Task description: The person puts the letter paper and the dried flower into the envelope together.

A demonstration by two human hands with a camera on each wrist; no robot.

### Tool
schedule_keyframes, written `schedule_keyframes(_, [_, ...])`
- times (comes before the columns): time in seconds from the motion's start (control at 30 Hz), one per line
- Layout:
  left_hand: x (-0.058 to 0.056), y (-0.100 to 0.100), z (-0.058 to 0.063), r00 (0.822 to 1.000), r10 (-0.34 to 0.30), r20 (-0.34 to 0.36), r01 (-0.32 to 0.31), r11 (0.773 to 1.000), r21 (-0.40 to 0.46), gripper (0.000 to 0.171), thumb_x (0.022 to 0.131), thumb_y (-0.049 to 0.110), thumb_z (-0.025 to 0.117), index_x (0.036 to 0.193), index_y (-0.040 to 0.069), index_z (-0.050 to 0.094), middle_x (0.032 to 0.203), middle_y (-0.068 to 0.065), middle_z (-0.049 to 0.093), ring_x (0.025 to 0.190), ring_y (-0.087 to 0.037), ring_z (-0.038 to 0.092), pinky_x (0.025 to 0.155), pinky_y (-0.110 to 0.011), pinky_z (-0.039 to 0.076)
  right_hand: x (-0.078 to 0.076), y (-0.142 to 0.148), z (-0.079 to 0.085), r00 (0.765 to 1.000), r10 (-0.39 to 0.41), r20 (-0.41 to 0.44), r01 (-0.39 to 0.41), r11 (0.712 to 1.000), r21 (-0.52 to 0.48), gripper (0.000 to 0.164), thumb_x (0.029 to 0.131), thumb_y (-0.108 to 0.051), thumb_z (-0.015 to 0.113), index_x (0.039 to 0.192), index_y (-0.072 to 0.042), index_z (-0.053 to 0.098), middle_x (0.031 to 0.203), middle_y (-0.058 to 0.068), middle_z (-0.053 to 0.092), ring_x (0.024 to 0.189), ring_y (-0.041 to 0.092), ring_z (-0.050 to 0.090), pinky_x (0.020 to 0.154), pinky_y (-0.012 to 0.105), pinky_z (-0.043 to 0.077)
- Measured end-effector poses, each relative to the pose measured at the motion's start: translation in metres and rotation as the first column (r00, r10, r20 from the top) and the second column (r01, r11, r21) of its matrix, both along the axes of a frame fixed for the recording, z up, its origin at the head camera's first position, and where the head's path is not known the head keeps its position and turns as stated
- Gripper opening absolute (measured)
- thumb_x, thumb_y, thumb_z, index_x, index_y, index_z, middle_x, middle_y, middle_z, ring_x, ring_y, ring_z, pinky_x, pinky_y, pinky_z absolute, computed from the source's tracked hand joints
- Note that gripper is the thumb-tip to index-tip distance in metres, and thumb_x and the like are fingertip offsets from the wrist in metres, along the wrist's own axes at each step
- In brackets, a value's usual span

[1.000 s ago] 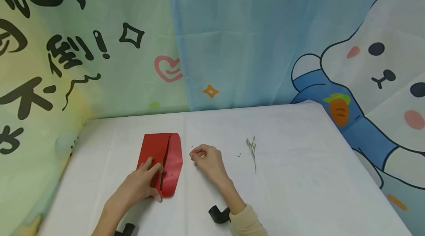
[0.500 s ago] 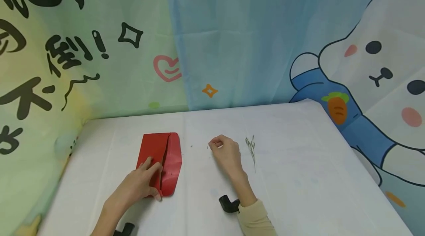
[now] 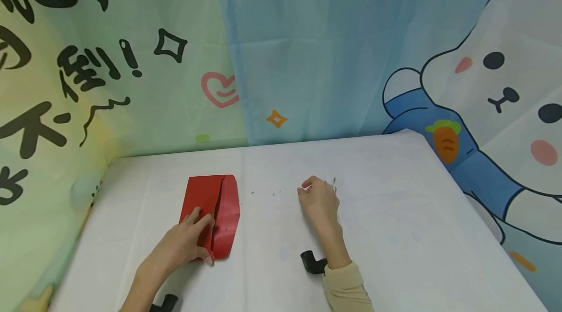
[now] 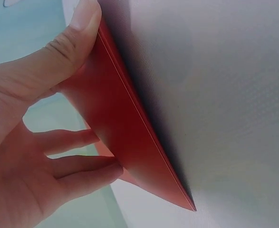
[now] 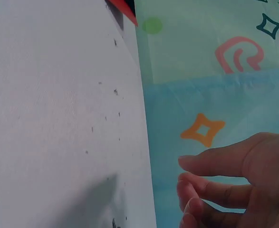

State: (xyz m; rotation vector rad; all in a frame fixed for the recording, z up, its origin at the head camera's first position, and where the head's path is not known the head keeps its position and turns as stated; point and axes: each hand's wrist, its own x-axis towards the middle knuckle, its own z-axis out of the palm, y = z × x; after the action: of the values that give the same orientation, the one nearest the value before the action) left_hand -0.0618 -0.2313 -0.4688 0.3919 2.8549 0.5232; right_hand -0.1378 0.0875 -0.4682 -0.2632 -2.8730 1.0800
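A red envelope (image 3: 206,187) lies on the white-covered table with its flap (image 3: 228,209) spread to the right. My left hand (image 3: 186,241) holds it, thumb at the near edge and fingertips on its upper face. In the left wrist view the envelope (image 4: 115,104) bows up between thumb and fingers. My right hand (image 3: 321,202) is over the table right of the envelope, fingers loosely bent. The right wrist view shows that hand (image 5: 267,166) with nothing visible between thumb and forefinger. Behind it, a thin dried sprig (image 3: 334,184) is mostly hidden; only its tips show.
Tiny dark crumbs (image 3: 252,192) are scattered between the envelope and my right hand. A printed cloth backdrop (image 3: 307,58) rises along the table's far edge. A black wrist mount (image 3: 312,263) sits by my right sleeve (image 3: 347,282).
My right hand has moved rightward from beside the envelope to the sprig, now covering most of it. Fresh crumbs show where it passed. My left hand stays on the envelope.
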Motion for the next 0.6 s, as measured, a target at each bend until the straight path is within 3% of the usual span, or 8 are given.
schedule_keyframes(0.27, [0.001,0.000,0.002,1.000,0.002,-0.002,-0.002,1.000,0.005,0.066,0.060,0.034,0.099,0.110,0.020,0.059,0.132,-0.020,0.055,0.091,-0.028,0.062,0.077,-0.046,0.056,0.001,0.012,0.001,0.997,-0.048,0.062,0.049,0.999,0.000,0.018,0.093,-0.013,0.071,0.106,-0.001,0.071,0.094,0.018,0.074,0.079,0.034,0.065,0.077,0.054,0.048])
schedule_keyframes(0.6, [0.001,-0.002,0.000,1.000,0.007,-0.003,-0.007,1.000,0.010,0.065,0.061,0.035,0.099,0.109,0.021,0.058,0.135,-0.021,0.055,0.094,-0.029,0.063,0.078,-0.047,0.056,-0.003,0.032,-0.002,0.996,-0.072,0.043,0.070,0.997,0.038,0.014,0.093,-0.013,0.070,0.099,0.000,0.069,0.096,0.019,0.071,0.083,0.037,0.066,0.075,0.054,0.049])
